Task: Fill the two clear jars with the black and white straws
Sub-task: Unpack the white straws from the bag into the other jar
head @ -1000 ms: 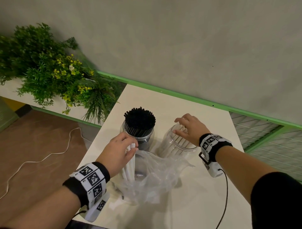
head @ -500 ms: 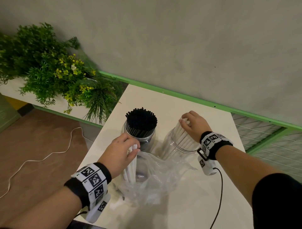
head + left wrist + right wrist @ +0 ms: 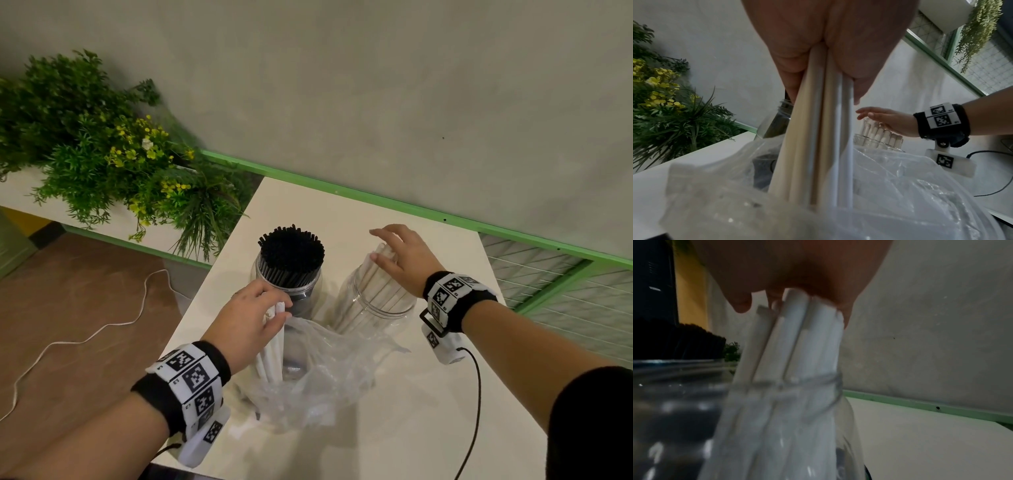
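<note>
White paper straws (image 3: 376, 291) lean in the right clear plastic jar (image 3: 373, 308) under the spread-fingered right hand (image 3: 404, 260). Left hand (image 3: 250, 318) clasps a near bundle (image 3: 272, 346), probably still bagged; next, lift it across to that jar.

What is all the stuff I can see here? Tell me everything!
Jars: two, clear, side by side on the table.
Black straws: a full bunch, upright in the left jar.
White straws: a bunch, leaning in the right jar.
More white straws: a few, in the left hand.
Bag: one, clear plastic, crumpled in front of the jars.
Table: one, white.
Plants: green with yellow flowers, far left.
Cable: one, white, on the floor.
Left hand: grips white straws.
Right hand: open, on the jarred white straws.
</note>
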`<act>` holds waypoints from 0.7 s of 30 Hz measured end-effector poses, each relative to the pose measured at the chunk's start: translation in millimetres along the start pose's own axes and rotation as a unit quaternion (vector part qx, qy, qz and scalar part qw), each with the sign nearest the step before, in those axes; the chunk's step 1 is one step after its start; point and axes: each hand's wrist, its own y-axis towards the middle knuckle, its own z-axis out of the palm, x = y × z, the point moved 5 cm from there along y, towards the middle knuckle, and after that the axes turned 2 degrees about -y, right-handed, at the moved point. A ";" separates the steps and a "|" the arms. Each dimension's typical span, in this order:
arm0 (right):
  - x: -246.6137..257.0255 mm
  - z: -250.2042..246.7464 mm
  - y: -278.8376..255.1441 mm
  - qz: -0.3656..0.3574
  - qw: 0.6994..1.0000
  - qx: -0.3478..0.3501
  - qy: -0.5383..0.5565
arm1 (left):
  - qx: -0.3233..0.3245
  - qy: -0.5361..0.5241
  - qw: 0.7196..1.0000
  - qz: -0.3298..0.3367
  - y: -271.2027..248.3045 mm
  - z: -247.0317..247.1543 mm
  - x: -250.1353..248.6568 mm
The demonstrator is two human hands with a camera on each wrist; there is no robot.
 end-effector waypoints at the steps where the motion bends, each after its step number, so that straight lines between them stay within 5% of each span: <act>1: 3.4 -6.2 0.2 -0.003 1.000 -0.009 -0.009 | 0.001 0.001 1.000 0.001 0.3 0.4 -0.1; 5: 39.0 -40.9 1.6 -0.035 0.997 -0.063 -0.002 | 0.004 -0.007 1.000 0.009 0.3 -0.7 1.5; 9: 99.8 -50.9 -12.6 -0.067 0.994 0.011 0.089 | 0.017 -0.071 0.997 -0.023 -3.2 -7.3 7.2; 15: 154.7 24.4 -63.0 0.030 0.927 0.203 0.313 | 0.036 -0.277 0.953 -0.116 -20.0 -11.5 29.1; 18: 166.5 56.2 -70.0 0.026 0.901 0.212 0.377 | 0.040 -0.310 0.940 -0.139 -29.4 -7.2 33.1; 21: 178.5 71.7 -70.2 0.016 0.905 0.174 0.388 | 0.030 -0.286 0.947 -0.145 -36.1 -4.6 32.6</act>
